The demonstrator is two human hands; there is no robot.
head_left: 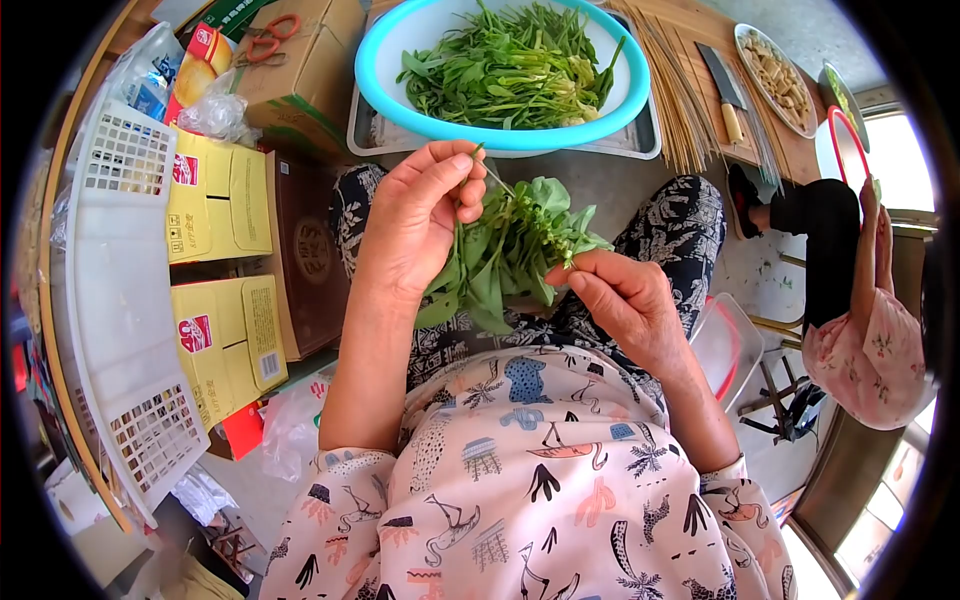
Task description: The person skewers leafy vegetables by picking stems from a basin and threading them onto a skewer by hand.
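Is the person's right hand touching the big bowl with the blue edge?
Apart. In the head view, grey floor shows in the gap between the right hand and the blue-edged bowl.

No wording reads with certainty: pale Chinese characters mark the green box [222, 20]; the upper yellow box [225, 215] and lower yellow box [222, 365] bear red-and-white logos and blurred print — the lower a barcode [269, 365] too — and the brown box [303, 300] a round emblem [315, 248].

Food-preparation area, home or small eatery not distinguishable, basin [500, 131] of leafy greens [510, 65], kitchen knife [722, 80] and thin sticks [672, 95] on wooden table [797, 158], plate [803, 127] of cut food [778, 78], yellow cartons [225, 215] alongside.
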